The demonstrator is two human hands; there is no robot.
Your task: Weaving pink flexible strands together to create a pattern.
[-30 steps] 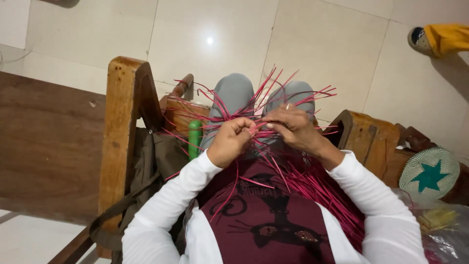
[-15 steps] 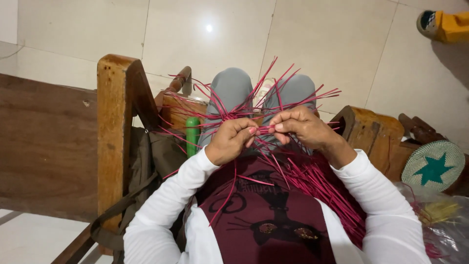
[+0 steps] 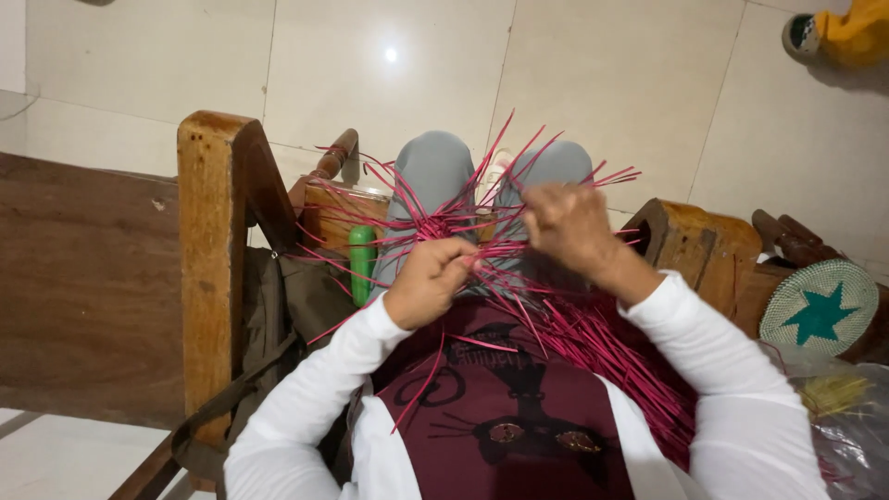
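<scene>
Over my lap I hold a loose weave of thin magenta strips that fan out in all directions above my grey-trousered knees. My left hand pinches the centre of the weave between thumb and fingers. A little higher and to the right, my right hand grips several of the same strips. A long bundle of magenta strips lies across my maroon shirt toward my right side.
I sit in a wooden chair with an armrest post on the left and another armrest on the right. A green cylinder and a dark bag lie at my left. A round woven disc with a teal star stands right. Someone's foot shows top right.
My hands have drawn apart: the right hand rose and moved right with its strips while the left stayed at the weave's centre. The view shifted slightly.
</scene>
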